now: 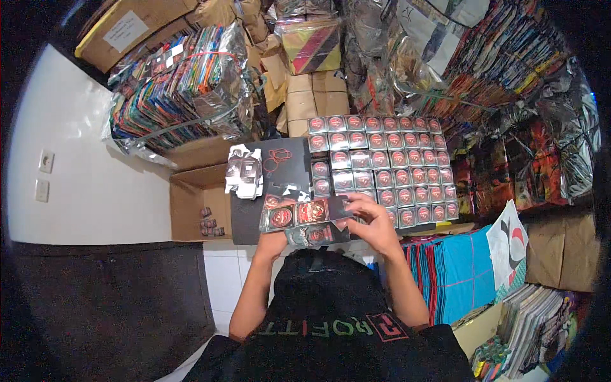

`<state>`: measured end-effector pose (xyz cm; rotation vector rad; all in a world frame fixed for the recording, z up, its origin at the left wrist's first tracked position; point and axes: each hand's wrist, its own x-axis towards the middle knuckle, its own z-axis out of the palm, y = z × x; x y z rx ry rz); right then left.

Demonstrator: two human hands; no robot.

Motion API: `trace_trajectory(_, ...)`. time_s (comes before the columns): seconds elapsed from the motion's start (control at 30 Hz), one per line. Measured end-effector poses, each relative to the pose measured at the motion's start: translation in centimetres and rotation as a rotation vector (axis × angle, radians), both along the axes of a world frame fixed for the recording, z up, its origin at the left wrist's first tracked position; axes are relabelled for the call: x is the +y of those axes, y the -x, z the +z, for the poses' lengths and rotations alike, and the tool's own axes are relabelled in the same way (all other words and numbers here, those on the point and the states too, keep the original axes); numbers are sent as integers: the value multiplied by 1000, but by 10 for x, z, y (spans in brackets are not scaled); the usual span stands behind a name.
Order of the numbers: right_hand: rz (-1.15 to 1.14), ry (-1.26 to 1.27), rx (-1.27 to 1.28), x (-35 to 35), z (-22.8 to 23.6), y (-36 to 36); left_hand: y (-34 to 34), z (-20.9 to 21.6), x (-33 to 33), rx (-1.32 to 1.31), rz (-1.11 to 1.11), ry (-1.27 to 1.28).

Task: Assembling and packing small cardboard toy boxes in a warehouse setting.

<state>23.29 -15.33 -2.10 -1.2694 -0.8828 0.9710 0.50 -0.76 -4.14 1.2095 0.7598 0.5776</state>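
Note:
A dark folding carton [296, 215] with round red emblems lies flattened between my hands, above the near part of the black table. My right hand [377, 228] pinches its right end between thumb and fingers. Beneath the left end, my left hand [272, 243] holds it from below, its fingers mostly hidden by the card. Another dark printed piece [310, 236] shows under the carton, and I cannot tell whether it is part of it. To the right, many small square boxes [398, 159] with red round emblems stand in tight rows.
White-edged flat cartons [244, 172] are piled on the black table [289, 145] beside red rubber bands [277, 159]. An open cardboard box [184, 213] at left holds several small pieces. Wrapped bundles [184, 89] rise behind; blue folded stacks [458, 274] stand at right.

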Motion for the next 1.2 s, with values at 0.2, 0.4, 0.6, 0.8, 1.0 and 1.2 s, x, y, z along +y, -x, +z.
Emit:
trace_trajectory(0.2, 180, 90, -429, 8, 30, -3, -14, 23, 2, -37, -247, -248)
trace_trajectory(0.4, 185, -22, -475, 11, 25, -5, -11, 20, 6, -125, -261, -163)
trace_trajectory(0.6, 204, -103, -502, 17, 31, -3, -7, 20, 13, -95, -321, -27)
trace_trajectory(0.8, 119, -48, -455, 22, 38, 5, -3, 15, 21, -125, -311, -68)
trace_trajectory(1.0, 76, -10, -432, 26, 55, 11, -6, 36, 27, -111, -333, -198)
trace_trajectory(1.2, 139, 12, -512, 26, 51, 10, -2, 40, 28, -78, -380, -248)
